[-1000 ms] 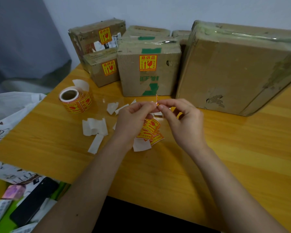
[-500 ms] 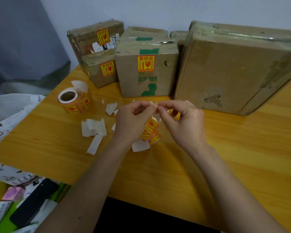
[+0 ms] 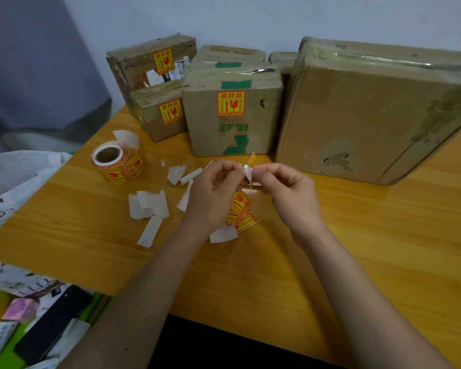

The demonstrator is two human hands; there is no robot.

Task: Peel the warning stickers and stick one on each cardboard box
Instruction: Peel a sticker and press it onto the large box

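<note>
On the table's (image 3: 357, 249) left sat the sticker roll (image 3: 119, 162), backing scraps (image 3: 148, 207) beside it. Left hand (image 3: 210, 194) pinched the white backing; right hand (image 3: 288, 193) pinched the warning sticker (image 3: 252, 159). Since half a second ago the sticker had lifted clear and stood upright, so peeling looked nearly done. Three small boxes already wore labels reading 易碎品 (image 3: 231, 103); the large box (image 3: 370, 113) at right showed none.

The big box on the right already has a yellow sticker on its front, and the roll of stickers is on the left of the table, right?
Not quite. In the head view the big box shows no yellow sticker on its front; only three smaller boxes have one. The roll of stickers is indeed on the left of the table.
</note>
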